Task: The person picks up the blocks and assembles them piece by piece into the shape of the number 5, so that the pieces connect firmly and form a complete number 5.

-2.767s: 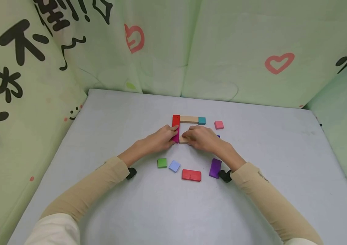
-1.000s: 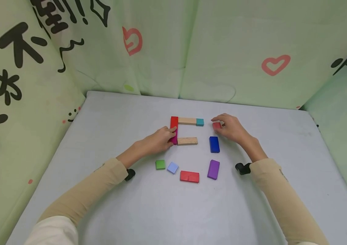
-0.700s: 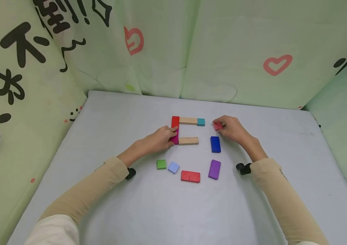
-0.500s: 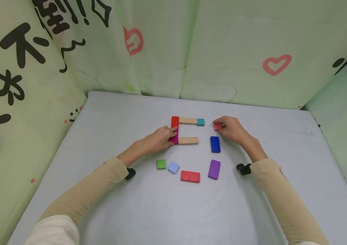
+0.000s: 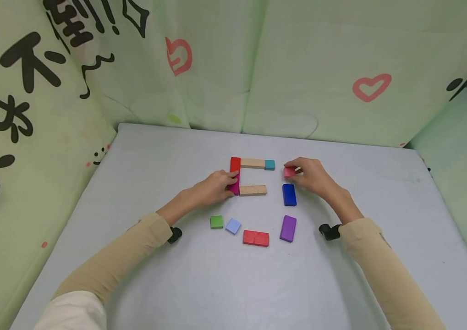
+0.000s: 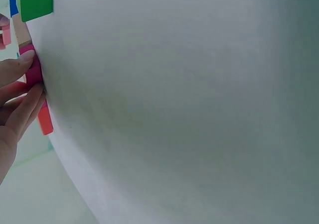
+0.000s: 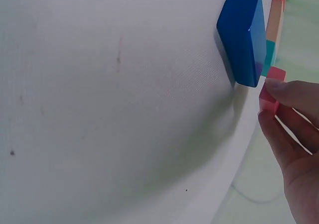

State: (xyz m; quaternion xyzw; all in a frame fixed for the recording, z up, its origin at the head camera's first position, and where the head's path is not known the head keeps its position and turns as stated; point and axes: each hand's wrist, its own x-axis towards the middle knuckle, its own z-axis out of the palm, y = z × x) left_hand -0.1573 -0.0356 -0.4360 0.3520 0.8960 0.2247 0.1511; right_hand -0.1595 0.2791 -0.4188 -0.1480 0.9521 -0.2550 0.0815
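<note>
My left hand (image 5: 212,189) pinches a magenta block (image 5: 235,189) between thumb and fingers, plainly seen in the left wrist view. A red block (image 5: 235,163) extends from its far end. Two plain wooden blocks reach right from this column: the far one (image 5: 252,163) ends against a teal block (image 5: 269,165), while the near one (image 5: 253,190) lies parallel. To the right, the fingertips and thumb of my right hand (image 5: 315,176) pinch a small pink block (image 7: 270,95). Just nearer than it lies a blue block (image 5: 289,195), large in the right wrist view.
Closer to the person lie a green block (image 5: 217,222), a light blue block (image 5: 233,226), a red block (image 5: 255,238) and a purple block (image 5: 288,228). The white table (image 5: 200,279) is bounded by pale green cloth (image 5: 299,68) at the back and sides.
My right hand has left the near wooden block, gone right and taken hold of the pink block, which has since shifted slightly left. My left hand keeps its place on the magenta block.
</note>
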